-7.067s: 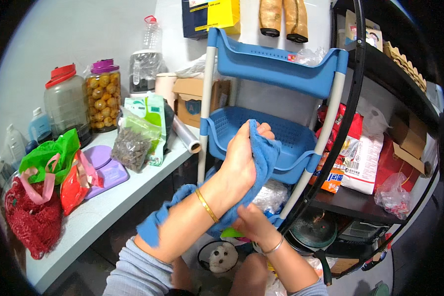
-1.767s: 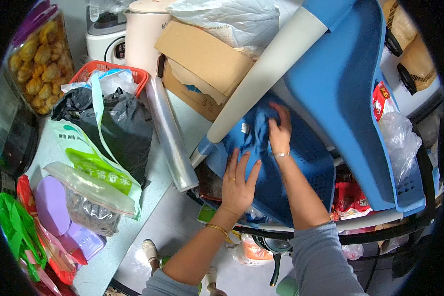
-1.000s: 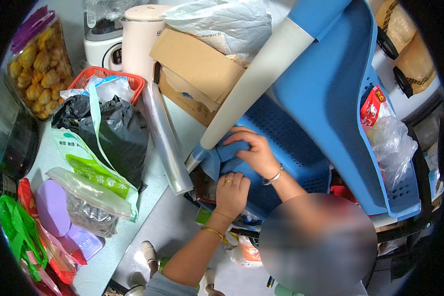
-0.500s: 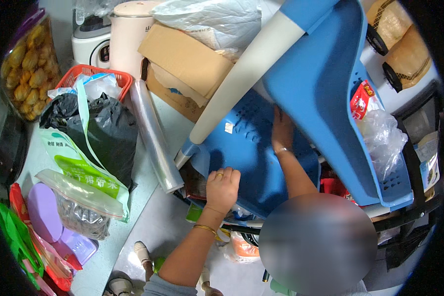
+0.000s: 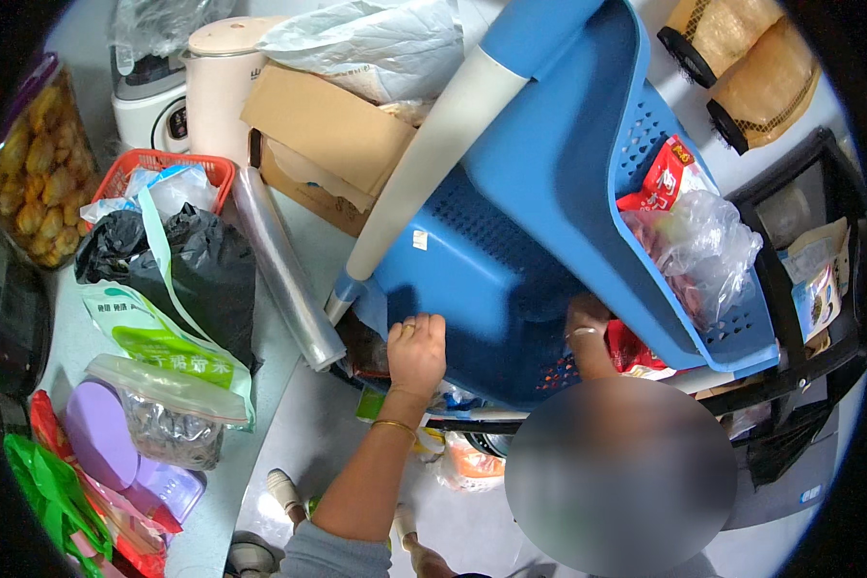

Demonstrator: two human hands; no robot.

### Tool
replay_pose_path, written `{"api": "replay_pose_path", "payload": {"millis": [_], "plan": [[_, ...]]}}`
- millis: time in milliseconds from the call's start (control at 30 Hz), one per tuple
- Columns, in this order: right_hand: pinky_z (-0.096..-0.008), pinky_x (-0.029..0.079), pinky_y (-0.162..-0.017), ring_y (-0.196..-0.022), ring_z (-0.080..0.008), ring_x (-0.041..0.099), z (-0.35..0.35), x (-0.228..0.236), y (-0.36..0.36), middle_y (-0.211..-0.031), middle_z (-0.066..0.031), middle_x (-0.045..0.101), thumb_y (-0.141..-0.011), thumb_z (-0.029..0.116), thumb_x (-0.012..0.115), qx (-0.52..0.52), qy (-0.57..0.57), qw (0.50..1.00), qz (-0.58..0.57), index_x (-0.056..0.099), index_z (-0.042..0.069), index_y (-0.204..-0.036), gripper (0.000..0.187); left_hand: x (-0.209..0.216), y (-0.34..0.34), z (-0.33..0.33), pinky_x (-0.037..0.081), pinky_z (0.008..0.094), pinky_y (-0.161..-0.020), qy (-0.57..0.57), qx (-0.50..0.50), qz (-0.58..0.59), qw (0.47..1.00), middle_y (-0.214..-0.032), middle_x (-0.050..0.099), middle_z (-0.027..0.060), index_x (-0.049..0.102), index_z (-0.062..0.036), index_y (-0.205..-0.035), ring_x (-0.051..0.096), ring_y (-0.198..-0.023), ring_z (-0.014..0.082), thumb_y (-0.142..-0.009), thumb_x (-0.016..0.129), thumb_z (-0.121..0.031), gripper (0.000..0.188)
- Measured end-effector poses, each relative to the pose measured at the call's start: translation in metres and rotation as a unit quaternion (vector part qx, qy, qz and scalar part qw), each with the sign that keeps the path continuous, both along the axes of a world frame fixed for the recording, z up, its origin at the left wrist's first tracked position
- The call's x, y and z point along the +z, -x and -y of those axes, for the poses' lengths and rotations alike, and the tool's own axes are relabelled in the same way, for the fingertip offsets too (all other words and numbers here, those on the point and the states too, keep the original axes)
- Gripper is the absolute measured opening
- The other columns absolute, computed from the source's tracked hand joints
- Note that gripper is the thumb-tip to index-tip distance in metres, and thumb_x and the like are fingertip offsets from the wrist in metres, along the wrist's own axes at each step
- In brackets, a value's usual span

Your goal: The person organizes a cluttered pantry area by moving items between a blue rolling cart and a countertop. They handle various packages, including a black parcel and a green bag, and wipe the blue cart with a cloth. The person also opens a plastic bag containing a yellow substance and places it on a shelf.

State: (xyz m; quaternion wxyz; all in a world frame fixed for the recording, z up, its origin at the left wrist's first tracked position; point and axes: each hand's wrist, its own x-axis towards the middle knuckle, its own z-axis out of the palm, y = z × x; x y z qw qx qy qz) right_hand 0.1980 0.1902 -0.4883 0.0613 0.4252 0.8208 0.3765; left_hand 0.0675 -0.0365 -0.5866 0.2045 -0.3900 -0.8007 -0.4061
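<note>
A blue plastic rack (image 5: 511,299) with stacked basket tiers and a thick white post (image 5: 424,164) leans in front of me. My left hand (image 5: 416,352), wearing a ring and a bracelet, is closed over the near left edge of its lower basket. At the right end of that basket is my right hand (image 5: 588,323), partly under the upper tier, so its fingers are hidden. Beside the right wrist shows a red package (image 5: 634,349). The upper tier holds another red packet (image 5: 672,173) and a clear plastic bag (image 5: 708,246).
On the left table (image 5: 284,385) are a roll of plastic film (image 5: 284,270), a cardboard box (image 5: 332,125), a red basket (image 5: 223,175), a black bag (image 5: 212,255) and a purple lidded container (image 5: 101,433). A black-framed rack (image 5: 790,337) stands right. A blurred round patch covers the lower right.
My right hand has moved from the back of the lower basket toward its near right end. The left hand keeps its hold on the edge. The whole view has shifted slightly.
</note>
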Motion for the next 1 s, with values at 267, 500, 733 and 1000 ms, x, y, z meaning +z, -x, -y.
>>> {"api": "replay_pose_path", "payload": {"millis": [267, 500, 733, 1000], "plan": [[-0.0472, 0.041, -0.086, -0.110, -0.0336, 0.049, 0.004, -0.002, -0.016, -0.125, -0.0195, 0.048, -0.086, 0.017, 0.048, -0.118, 0.055, 0.986, 0.106, 0.057, 0.000, -0.113, 0.033, 0.003, -0.005, -0.003, 0.040, 0.0336, -0.065, 0.023, 0.017, -0.011, 1.000, -0.071, 0.053, 0.0060, 0.045, -0.0099, -0.070, 0.053, -0.069, 0.0211, -0.071, 0.049, -0.010, 0.004], [-0.0433, 0.041, -0.083, -0.108, -0.0288, 0.053, 0.082, 0.007, -0.064, -0.114, -0.0090, 0.059, -0.082, 0.023, 0.051, -0.194, 0.128, 0.938, 0.257, 0.065, 0.013, -0.107, 0.030, 0.007, -0.007, -0.007, 0.040, 0.0331, -0.068, 0.033, 0.027, 0.008, 0.999, -0.074, 0.054, 0.0068, 0.047, -0.0092, -0.071, 0.054, -0.071, 0.0212, -0.072, 0.050, -0.009, 0.002], [-0.0421, 0.050, -0.071, -0.082, -0.0317, 0.064, 0.120, 0.046, -0.032, -0.085, -0.0174, 0.065, -0.077, 0.011, 0.046, -0.029, 0.346, 0.933, 0.098, 0.066, 0.006, -0.089, 0.024, 0.005, -0.009, -0.008, 0.040, 0.0352, -0.066, 0.007, 0.030, 0.004, 1.000, -0.074, 0.053, 0.0078, 0.047, -0.0082, -0.071, 0.053, -0.070, 0.0233, -0.072, 0.049, -0.007, 0.003], [-0.0464, 0.041, -0.088, -0.114, -0.0344, 0.043, -0.019, -0.086, -0.039, -0.129, -0.0190, 0.038, -0.082, 0.020, 0.050, -0.009, 0.169, 0.985, -0.023, 0.039, 0.010, -0.127, 0.047, 0.004, -0.011, -0.007, 0.038, 0.0376, -0.064, 0.025, 0.001, 0.013, 1.000, -0.071, 0.051, 0.0078, 0.045, -0.0084, -0.071, 0.051, -0.069, 0.0263, -0.071, 0.048, -0.005, 0.005]]}}
